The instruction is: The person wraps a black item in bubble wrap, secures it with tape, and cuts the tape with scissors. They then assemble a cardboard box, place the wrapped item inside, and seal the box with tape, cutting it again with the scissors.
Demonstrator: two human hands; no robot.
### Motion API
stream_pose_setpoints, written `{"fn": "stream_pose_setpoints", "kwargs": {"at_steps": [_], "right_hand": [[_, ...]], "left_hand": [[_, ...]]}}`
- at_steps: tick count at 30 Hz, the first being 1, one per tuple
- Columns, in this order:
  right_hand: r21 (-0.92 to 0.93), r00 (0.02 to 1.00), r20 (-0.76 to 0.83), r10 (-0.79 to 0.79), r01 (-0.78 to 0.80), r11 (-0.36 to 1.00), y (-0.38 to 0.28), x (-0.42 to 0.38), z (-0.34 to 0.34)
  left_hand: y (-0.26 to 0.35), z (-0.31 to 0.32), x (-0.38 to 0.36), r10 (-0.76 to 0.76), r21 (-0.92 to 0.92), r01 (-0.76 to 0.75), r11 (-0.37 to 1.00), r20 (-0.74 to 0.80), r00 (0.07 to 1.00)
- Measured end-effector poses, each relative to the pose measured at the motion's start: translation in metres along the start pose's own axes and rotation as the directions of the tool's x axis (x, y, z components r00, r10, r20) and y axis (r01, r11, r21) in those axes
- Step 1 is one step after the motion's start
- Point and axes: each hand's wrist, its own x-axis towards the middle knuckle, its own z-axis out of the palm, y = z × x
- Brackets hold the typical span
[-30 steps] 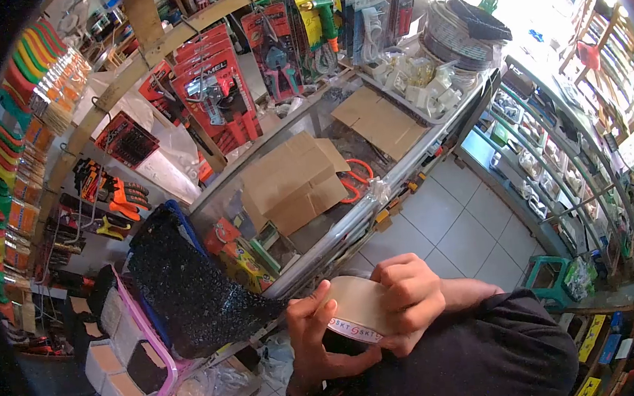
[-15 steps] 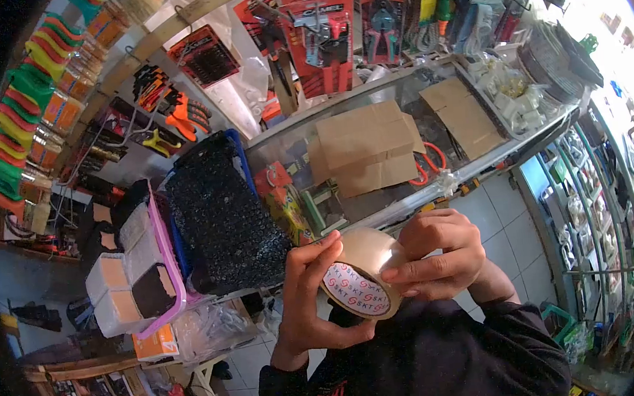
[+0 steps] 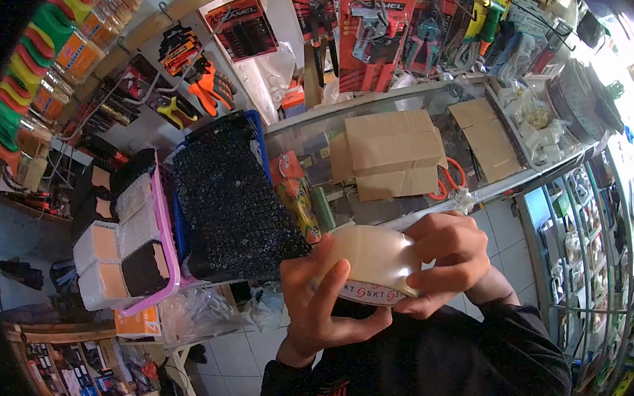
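A wide roll of clear packing tape [image 3: 369,250] is held up in front of my chest, its shiny outer face toward me. Part of its white inner core with red and dark "SKT" print shows along the lower edge. My left hand [image 3: 321,302] grips the roll from the left, fingers on its side and thumb underneath. On the right edge, my right hand [image 3: 445,262] pinches the tape with bent fingers and thumb. Whether a tape end is lifted there I cannot make out. Beyond the roll, flattened cardboard [image 3: 395,154] lies on the glass counter, with orange-handled scissors [image 3: 450,180] partly under it.
Left of the counter top stand a blue crate [image 3: 257,124] covered by black bubble wrap [image 3: 228,197] and a pink basket [image 3: 165,232] of wrapped parcels. Packaged tools [image 3: 379,37] hang along the back. Another cardboard piece [image 3: 485,140] lies right; shelves [image 3: 580,229] line the right side.
The roll has tipped, so its round opening no longer faces me and more outer surface shows. Both hands still hold it. The view has shifted, moving the counter scene slightly right and down.
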Motion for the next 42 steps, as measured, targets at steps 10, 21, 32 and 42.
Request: {"fn": "stream_pose_setpoints", "kwargs": {"at_steps": [10, 21, 32, 42], "right_hand": [[-0.01, 0.95, -0.21, -0.231, 0.234, 0.972, 0.006, 0.009, 0.009], [-0.004, 0.951, -0.25, -0.184, 0.189, 0.982, -0.006, -0.01, -0.006], [-0.012, 0.971, -0.203, -0.129, 0.129, 0.992, -0.042, -0.003, -0.036], [0.078, 0.902, 0.33, 0.278, -0.319, 0.945, -0.072, 0.023, -0.106]], "left_hand": [[0.006, 0.004, 0.007, 0.09, 0.021, -0.09, 0.996, -0.032, 0.995], [0.017, 0.024, 0.002, 0.191, 0.198, -0.177, 0.964, -0.056, 0.98], [0.053, 0.013, 0.02, 0.137, -0.005, -0.137, 0.991, 0.047, 0.989], [0.072, 0.04, -0.002, -0.082, -0.35, 0.103, 0.931, 0.075, 0.994]]}}
